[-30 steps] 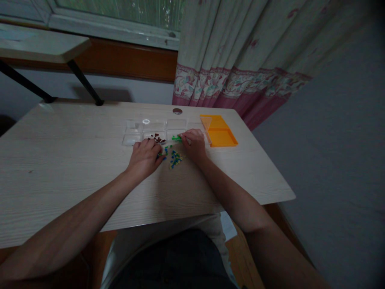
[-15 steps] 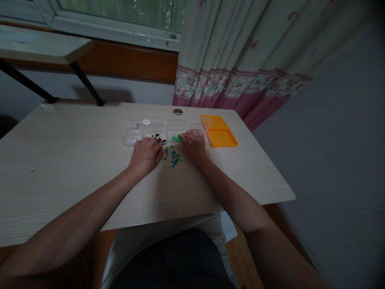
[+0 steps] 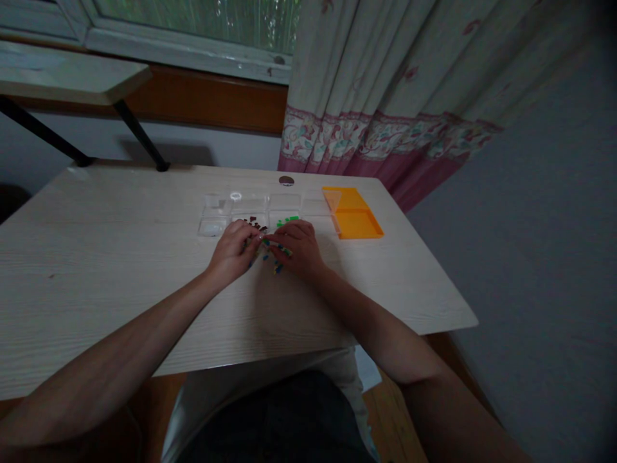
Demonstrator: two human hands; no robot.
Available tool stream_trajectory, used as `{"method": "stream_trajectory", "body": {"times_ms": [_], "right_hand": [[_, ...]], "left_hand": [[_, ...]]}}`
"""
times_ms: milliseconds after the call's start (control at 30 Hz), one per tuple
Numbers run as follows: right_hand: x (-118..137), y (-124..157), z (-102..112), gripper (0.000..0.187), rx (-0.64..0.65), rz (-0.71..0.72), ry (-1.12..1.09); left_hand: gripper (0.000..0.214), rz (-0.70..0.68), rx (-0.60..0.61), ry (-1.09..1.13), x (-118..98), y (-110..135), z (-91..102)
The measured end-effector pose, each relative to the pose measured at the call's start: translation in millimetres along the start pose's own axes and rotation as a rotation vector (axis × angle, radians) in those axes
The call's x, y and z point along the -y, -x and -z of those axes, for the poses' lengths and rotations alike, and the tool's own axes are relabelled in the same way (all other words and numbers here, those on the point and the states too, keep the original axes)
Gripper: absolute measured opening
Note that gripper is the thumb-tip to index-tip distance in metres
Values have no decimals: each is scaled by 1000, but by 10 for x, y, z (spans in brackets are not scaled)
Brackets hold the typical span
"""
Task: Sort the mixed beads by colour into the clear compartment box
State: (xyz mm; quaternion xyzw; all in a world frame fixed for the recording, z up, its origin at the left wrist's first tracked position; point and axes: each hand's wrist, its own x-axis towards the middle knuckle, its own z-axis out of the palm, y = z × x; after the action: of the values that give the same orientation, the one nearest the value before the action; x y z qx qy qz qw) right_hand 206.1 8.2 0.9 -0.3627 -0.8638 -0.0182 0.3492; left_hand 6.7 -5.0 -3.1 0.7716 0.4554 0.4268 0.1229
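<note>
Nearest, the front edge of the tabletop (image 3: 125, 270) crosses above the person's lap, well apart from the clear tray (image 3: 213, 227), with a broad strip of pale wood between them. Both forearms come in over this strip. The left hand (image 3: 234, 249) and the right hand (image 3: 301, 249) are at the tray's near side, toward its middle, leaving little room between them. Each hand is narrow, fingers drawn in, the fingertips meeting or almost meeting; I cannot tell whether either pinches a piece. Loose pieces (image 3: 278, 267), small and blue, green and yellow, lie before the tray's middle, partly hidden by the fingers.

Inside the tray's near row, brown pieces (image 3: 253, 222) sit in one compartment and green pieces (image 3: 290, 219) in the next to the right. At the tray's right end, its clear plastic overlaps the left part of the orange box (image 3: 359, 225); past that, wood extends to the tabletop's slanting right edge. Much wider room stretches left of the tray.

Behind the tray, only a shallow band remains before the back edge, with a dark oval (image 3: 286, 181) on it. Farther off, a raised shelf (image 3: 72, 74) stands behind-left of the tray, a curtain (image 3: 371, 135) hangs behind-right.
</note>
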Motion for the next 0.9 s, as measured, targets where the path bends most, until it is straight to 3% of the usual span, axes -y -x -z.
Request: {"method": "stream_trajectory", "body": {"times_ms": [600, 733, 900], "right_hand": [[3, -9, 83, 16, -92, 121, 63], [-126, -10, 66, 17, -81, 19, 52], [-428, -27, 36, 22, -113, -256, 54]], "left_hand": [[19, 31, -41, 74, -13, 7, 17], [21, 105, -78, 49, 26, -11, 70], [21, 131, -103, 24, 75, -29, 108]]}}
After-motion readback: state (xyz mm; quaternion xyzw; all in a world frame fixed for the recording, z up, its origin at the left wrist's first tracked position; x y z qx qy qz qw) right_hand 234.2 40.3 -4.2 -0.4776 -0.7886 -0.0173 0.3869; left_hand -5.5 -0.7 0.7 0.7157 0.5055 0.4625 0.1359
